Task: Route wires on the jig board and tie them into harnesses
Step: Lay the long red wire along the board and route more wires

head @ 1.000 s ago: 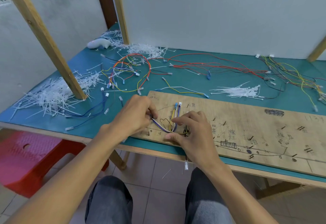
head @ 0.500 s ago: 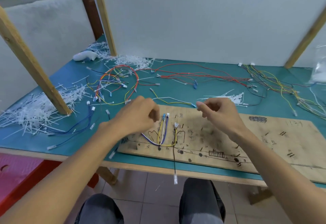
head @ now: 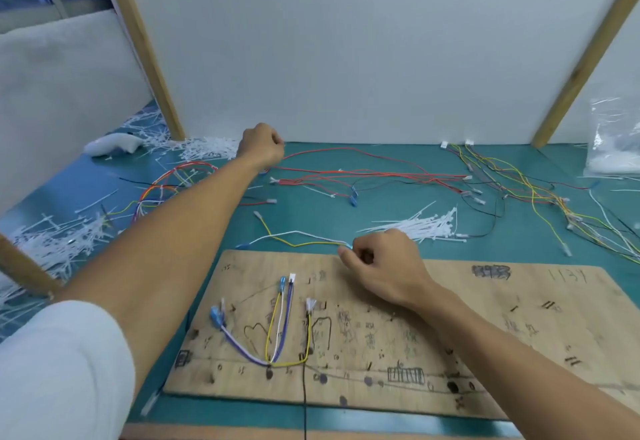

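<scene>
Looks like a small wiring workshop to me, pretty makeshift. I'm looking down on a scuffed plywood board [head: 485,318] covered in pen marks and numbers, with a few coloured wires [head: 277,328] looped on it, sitting on a teal bench top [head: 311,218]. Behind the board there are loose wires [head: 363,173] in red, yellow and black, plus a heap of white zip ties [head: 422,225]. Left of it are piles of snipped tie ends [head: 52,242]. Bare wooden posts [head: 152,58] and plain white panels [head: 346,41] box in the bench.

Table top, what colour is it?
The table top is teal, clearest in the head view.
</scene>
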Demonstrator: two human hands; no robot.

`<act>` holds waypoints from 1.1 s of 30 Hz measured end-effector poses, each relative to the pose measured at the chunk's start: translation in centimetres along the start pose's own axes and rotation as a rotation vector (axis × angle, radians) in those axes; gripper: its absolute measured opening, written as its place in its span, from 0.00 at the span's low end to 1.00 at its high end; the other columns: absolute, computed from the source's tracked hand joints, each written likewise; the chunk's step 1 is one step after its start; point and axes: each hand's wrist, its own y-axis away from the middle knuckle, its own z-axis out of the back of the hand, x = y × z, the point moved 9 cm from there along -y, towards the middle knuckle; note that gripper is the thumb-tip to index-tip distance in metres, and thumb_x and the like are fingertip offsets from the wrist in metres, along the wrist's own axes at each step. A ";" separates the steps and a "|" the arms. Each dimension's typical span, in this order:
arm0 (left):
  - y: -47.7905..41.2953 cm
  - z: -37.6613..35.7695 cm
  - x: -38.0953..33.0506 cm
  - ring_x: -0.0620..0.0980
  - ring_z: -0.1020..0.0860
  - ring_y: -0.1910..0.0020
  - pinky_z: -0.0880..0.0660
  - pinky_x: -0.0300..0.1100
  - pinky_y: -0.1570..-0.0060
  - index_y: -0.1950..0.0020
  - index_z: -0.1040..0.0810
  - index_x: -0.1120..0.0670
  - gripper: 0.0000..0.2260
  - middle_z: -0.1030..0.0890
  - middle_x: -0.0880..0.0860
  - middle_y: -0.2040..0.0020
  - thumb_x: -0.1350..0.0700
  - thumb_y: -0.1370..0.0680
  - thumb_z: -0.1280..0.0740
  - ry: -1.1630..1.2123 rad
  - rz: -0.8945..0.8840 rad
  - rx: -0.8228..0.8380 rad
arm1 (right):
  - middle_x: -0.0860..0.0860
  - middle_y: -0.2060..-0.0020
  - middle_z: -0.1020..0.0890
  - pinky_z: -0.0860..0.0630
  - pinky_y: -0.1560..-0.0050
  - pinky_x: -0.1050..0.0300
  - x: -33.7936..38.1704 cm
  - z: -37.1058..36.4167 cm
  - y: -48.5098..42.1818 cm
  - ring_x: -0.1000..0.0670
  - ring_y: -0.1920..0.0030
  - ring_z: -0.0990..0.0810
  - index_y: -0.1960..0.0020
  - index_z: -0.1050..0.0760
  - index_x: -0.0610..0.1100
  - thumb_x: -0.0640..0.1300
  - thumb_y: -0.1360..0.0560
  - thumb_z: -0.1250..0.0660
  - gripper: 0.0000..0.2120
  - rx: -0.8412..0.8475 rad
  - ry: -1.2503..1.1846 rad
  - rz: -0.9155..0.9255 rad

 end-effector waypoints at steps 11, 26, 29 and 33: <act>-2.7 -6.0 1.0 0.57 0.18 0.45 0.21 0.51 0.39 0.53 0.20 0.51 0.06 0.15 0.55 0.49 0.60 0.20 0.25 -0.376 -0.205 0.326 | 0.51 0.78 0.33 0.31 0.65 0.51 -0.1 -0.4 -0.1 0.48 0.71 0.32 0.72 0.37 0.48 0.62 0.23 0.40 0.25 -0.003 -0.007 0.016; 0.0 4.7 -11.5 0.65 0.25 0.59 0.27 0.55 0.60 0.43 0.29 0.53 0.04 0.20 0.56 0.58 0.57 0.14 0.43 -0.095 -0.515 -0.265 | 0.49 0.76 0.31 0.32 0.64 0.51 -0.2 0.1 -0.2 0.48 0.69 0.30 0.69 0.34 0.43 0.61 0.23 0.40 0.26 0.004 -0.051 -0.025; 1.9 7.0 -15.0 0.62 0.25 0.60 0.26 0.54 0.58 0.43 0.22 0.56 0.09 0.21 0.55 0.62 0.56 0.14 0.41 0.085 -0.571 -0.341 | 0.48 0.76 0.33 0.35 0.66 0.51 -0.4 0.1 -0.2 0.48 0.70 0.32 0.70 0.35 0.43 0.61 0.22 0.39 0.26 -0.016 -0.093 -0.043; 5.6 8.7 -18.3 0.59 0.24 0.65 0.27 0.46 0.62 0.48 0.20 0.61 0.10 0.21 0.60 0.65 0.59 0.15 0.40 0.366 -0.661 -0.285 | 0.51 0.76 0.34 0.36 0.65 0.49 -1.5 0.4 -0.4 0.51 0.71 0.36 0.68 0.29 0.41 0.59 0.18 0.35 0.27 -0.010 -0.294 -0.131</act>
